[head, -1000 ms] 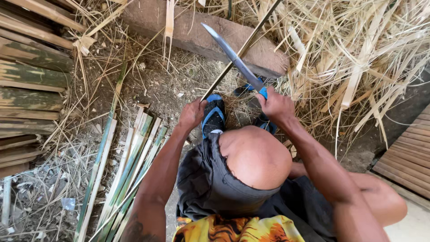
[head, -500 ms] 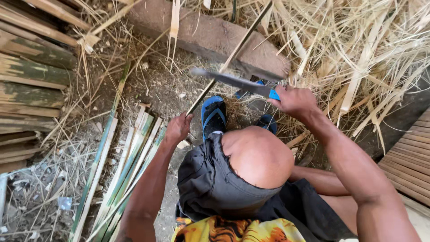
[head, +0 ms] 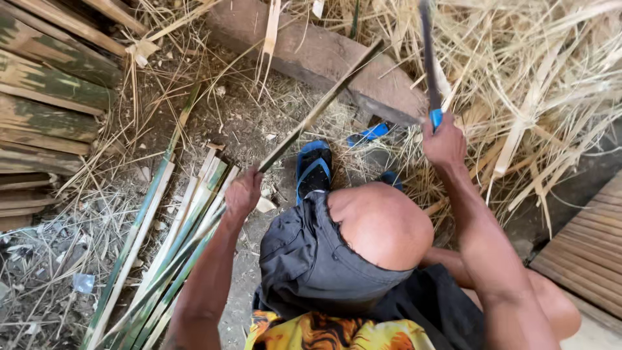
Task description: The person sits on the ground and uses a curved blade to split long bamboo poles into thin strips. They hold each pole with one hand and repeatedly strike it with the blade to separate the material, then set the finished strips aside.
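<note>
Above the wooden block [head: 324,55], my right hand [head: 444,144] is clenched on the blue handle of a long knife [head: 429,58], blade raised upward. My left hand [head: 243,193] grasps a thin bamboo strip [head: 321,107], which slants up across the block. Split bamboo slats [head: 165,259] lie on the ground just left of that hand.

Dull grey metal blade [head: 428,55] with a glossy blue plastic handle [head: 436,118] at one o'clock. Long bamboo strip [head: 317,110], matt and fibrous, across centre. Weathered rough wooden block [head: 311,48] at twelve. Dry, coarse straw [head: 544,78] at two. Blue rubbery sandal [head: 313,170], dusty.
</note>
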